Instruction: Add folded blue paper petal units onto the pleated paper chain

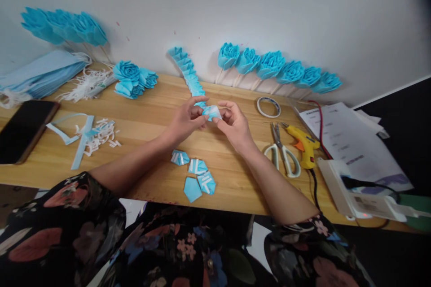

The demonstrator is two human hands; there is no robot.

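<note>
- My left hand (186, 118) and right hand (237, 128) meet over the bench (235, 184), fingers pinched narrow on a folded blue petal (211, 111) between them
- I see that petal by the near end of a row of overlapping petals (189, 71); whether they touch I cannot tell
- Four folded pieces (193, 189), three white-striped, lie nearer the front edge
- Scissors (279, 144) and glue gun (306, 144) lie right

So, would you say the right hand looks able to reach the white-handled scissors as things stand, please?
Probably yes: the white-handled scissors lie beside the right forearm, nothing on top, though the right hand may first need to release the folded blue piece.
</note>
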